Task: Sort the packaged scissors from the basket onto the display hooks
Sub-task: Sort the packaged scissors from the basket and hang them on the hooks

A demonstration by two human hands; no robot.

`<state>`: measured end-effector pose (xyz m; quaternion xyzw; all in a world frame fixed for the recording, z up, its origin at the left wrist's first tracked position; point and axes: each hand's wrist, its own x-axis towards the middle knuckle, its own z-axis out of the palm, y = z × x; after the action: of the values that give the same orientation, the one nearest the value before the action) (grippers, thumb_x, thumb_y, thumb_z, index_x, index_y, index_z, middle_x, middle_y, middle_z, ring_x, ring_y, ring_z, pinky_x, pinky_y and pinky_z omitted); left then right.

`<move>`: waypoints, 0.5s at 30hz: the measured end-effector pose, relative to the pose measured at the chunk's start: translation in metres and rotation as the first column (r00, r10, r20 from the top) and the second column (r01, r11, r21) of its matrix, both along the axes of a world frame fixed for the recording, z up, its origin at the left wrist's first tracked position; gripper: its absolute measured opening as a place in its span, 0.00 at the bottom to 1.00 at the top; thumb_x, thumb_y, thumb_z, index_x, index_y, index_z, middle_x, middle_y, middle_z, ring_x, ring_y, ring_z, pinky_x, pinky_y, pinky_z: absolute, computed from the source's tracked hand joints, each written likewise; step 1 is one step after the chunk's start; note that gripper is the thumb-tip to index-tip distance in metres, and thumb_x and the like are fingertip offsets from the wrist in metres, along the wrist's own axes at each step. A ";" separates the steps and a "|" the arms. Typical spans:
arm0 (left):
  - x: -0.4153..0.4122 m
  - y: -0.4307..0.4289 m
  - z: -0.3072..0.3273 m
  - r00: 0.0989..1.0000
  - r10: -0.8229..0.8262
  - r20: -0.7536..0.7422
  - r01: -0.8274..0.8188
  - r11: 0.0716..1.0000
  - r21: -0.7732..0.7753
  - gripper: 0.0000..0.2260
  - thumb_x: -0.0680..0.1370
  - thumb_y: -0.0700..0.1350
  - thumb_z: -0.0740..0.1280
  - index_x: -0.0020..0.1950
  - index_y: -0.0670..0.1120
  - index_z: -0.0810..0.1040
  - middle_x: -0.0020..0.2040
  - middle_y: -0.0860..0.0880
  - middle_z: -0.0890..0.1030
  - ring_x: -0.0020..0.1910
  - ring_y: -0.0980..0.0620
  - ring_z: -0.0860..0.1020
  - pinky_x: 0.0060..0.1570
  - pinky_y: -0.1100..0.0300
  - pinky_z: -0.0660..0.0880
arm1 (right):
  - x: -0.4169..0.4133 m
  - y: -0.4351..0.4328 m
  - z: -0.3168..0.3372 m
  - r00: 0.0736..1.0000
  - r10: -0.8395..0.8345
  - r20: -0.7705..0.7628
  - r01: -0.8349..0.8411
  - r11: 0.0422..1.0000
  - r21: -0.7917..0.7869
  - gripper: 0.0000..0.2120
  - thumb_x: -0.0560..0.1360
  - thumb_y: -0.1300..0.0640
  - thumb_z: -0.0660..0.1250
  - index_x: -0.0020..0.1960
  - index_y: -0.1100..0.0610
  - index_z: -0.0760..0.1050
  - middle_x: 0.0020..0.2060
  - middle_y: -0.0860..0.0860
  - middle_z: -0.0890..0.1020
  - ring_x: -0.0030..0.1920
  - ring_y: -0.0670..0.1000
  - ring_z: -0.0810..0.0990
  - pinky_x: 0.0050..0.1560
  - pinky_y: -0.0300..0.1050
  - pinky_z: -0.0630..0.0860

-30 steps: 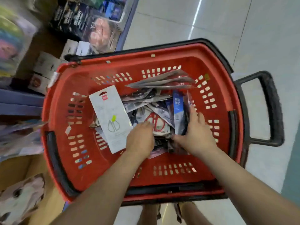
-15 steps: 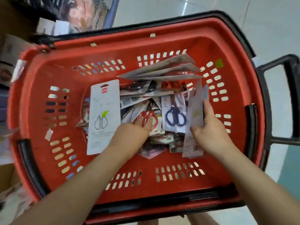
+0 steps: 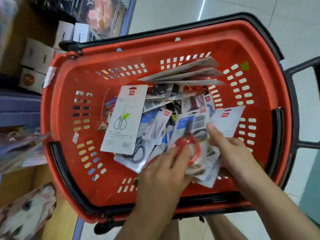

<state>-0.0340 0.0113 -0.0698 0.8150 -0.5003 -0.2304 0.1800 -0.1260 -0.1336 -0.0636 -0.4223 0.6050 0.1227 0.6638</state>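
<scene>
pale shop floor under red basket: inside it, left hand grips red-handled scissors pack, right hand pinches adjacent packs.

White boxes stand at the left, a brown carton below them, pale tiled floor beyond.

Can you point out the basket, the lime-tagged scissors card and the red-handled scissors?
red plastic basket (image 3: 58,118): head view, left wall.
white card pack with lime-green tagged scissors (image 3: 123,108): head view, card face.
red-handled scissors pack (image 3: 186,141): head view, red handle loop.
</scene>
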 end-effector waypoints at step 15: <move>-0.021 -0.016 0.010 -0.027 0.651 -0.758 -0.434 0.676 0.596 0.23 0.68 0.53 0.74 0.61 0.62 0.72 0.51 0.62 0.84 0.52 0.59 0.83 0.50 0.61 0.80 | -0.031 0.009 0.025 0.999 0.031 0.026 -0.028 0.997 -0.077 0.04 0.76 0.64 0.70 0.46 0.60 0.83 0.40 0.54 0.88 0.43 0.55 0.87 0.46 0.51 0.83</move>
<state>-0.0548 -0.0051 -0.0597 0.6382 0.1025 -0.6226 0.4411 -0.1574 -0.1246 -0.0383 -0.4578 0.5940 0.1038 0.6533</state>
